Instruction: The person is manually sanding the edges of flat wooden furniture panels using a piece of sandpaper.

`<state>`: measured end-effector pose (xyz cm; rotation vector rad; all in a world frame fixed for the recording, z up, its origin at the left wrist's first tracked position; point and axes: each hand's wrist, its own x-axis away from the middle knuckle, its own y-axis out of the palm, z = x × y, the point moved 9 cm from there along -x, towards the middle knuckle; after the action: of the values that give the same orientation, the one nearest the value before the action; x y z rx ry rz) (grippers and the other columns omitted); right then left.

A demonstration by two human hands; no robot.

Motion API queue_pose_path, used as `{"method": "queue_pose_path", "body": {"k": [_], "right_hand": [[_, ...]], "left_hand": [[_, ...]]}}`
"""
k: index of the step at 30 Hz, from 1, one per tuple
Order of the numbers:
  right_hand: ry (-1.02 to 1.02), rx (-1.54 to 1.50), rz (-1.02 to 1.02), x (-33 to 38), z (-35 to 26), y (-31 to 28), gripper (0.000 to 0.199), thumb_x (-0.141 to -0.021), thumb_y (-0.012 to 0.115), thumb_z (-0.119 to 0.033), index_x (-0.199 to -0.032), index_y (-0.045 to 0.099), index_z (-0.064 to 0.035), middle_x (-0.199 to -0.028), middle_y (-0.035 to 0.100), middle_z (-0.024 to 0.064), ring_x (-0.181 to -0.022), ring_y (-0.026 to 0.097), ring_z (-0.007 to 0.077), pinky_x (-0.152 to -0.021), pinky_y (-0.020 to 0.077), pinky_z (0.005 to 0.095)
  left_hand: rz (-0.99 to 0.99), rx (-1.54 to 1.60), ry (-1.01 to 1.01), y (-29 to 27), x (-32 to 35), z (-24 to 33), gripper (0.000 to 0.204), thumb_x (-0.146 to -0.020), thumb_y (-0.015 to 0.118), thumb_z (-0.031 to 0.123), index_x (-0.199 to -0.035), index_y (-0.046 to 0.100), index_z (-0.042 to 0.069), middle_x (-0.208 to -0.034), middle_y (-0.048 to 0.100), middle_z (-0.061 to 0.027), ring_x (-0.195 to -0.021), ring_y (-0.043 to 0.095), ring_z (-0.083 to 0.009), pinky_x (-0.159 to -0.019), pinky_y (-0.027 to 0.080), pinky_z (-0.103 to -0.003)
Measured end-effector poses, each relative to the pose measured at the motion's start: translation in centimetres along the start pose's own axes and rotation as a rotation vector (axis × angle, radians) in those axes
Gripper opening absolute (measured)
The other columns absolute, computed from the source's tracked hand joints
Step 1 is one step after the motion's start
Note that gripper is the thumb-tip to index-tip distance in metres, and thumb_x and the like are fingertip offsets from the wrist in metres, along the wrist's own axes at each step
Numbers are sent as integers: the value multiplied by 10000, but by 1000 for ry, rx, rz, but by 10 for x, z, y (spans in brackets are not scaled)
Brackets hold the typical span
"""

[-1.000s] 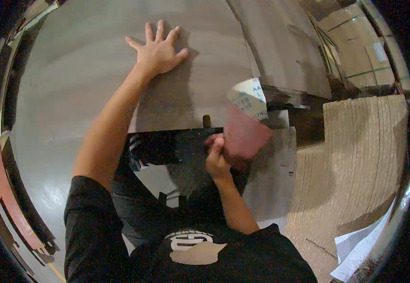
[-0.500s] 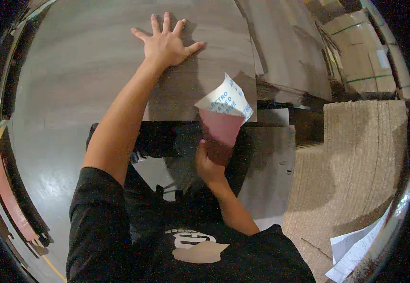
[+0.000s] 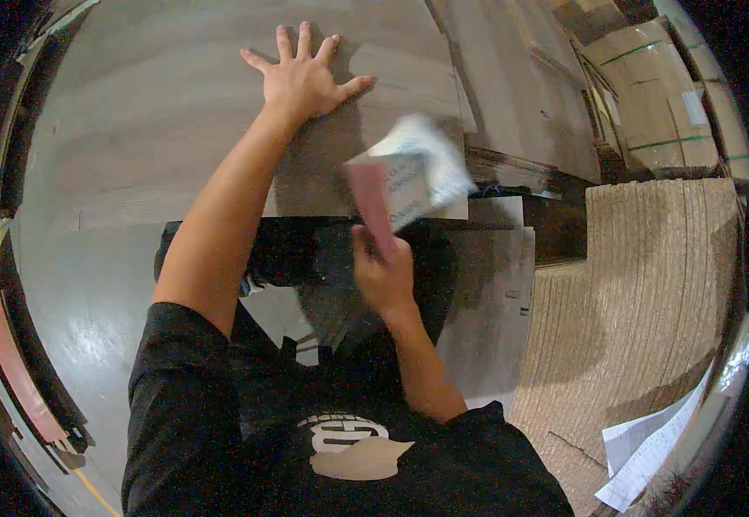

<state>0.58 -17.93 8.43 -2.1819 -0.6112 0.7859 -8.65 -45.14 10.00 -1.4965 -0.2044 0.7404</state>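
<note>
My left hand point(image 3: 301, 82) lies with fingers spread on a large, flat grey-brown board point(image 3: 176, 112) with a faint wood-like grain. Lower down, at the board's near edge, my right hand point(image 3: 386, 277) is closed around the bottom of a bent sheet of sandpaper point(image 3: 369, 198). One side of this sheet is dull red, the other whitish with blue print. Its upper end is curled and smeared by motion. The sheet stands up from my fist over the board's edge; I cannot tell whether it touches the board.
Right of the board lies a stack of similar panels point(image 3: 529, 95). Strapped cardboard packs point(image 3: 650, 95) stand at the far right. A tall row of brown boards point(image 3: 650, 276) fills the near right, with printed paper sheets point(image 3: 654, 452) on it. A pinkish strip point(image 3: 12, 340) runs along the left.
The sandpaper has swung and turned in my right hand, showing less red and more of its printed side. My right hand has risen slightly. My left hand has stayed in place.
</note>
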Motion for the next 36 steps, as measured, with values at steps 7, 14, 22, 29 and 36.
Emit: {"method": "queue_pose_path", "body": {"k": [7, 14, 22, 29, 36], "right_hand": [[399, -650, 71, 21, 52, 57, 361, -1087, 508, -304, -896, 654, -35, -613, 531, 7, -527, 501, 109, -535, 422, 300], [521, -348, -298, 57, 95, 112, 450, -1089, 440, -345, -1444, 536, -86, -680, 632, 51, -612, 591, 281, -632, 513, 410], [650, -267, -201, 174, 113, 109, 477, -1138, 293, -374, -954, 603, -62, -751, 582, 36, -663, 541, 180, -713, 465, 357], [748, -547, -199, 211, 74, 46, 814, -1068, 112, -643, -844, 603, -34, -768, 590, 89, -702, 541, 196, -726, 454, 301], [531, -758, -153, 136, 19, -29, 978, -953, 68, -816, -732, 594, -22, -663, 550, 76, -615, 507, 179, -594, 394, 290]], "left_hand": [[27, -5, 3, -5, -3, 6, 993, -804, 387, 929, -1566, 417, 293, -1683, 266, -114, -1557, 167, -421, -1041, 94, -889], [-11, -15, -7, 4, -2, 0, 997, -798, 389, 934, -1567, 414, 299, -1690, 246, -108, -1561, 153, -414, -1046, 91, -887], [-27, 18, -10, 3, -5, 6, 988, -808, 392, 925, -1574, 400, 302, -1692, 238, -108, -1567, 130, -404, -1056, 78, -882], [-42, 17, -19, 1, -4, 5, 967, -820, 394, 911, -1571, 408, 301, -1691, 238, -110, -1568, 130, -400, -1056, 54, -884], [-94, 1, -18, 3, -2, 5, 1006, -813, 386, 927, -1587, 362, 284, -1707, 194, -102, -1570, 123, -408, -1040, 55, -897]]}}
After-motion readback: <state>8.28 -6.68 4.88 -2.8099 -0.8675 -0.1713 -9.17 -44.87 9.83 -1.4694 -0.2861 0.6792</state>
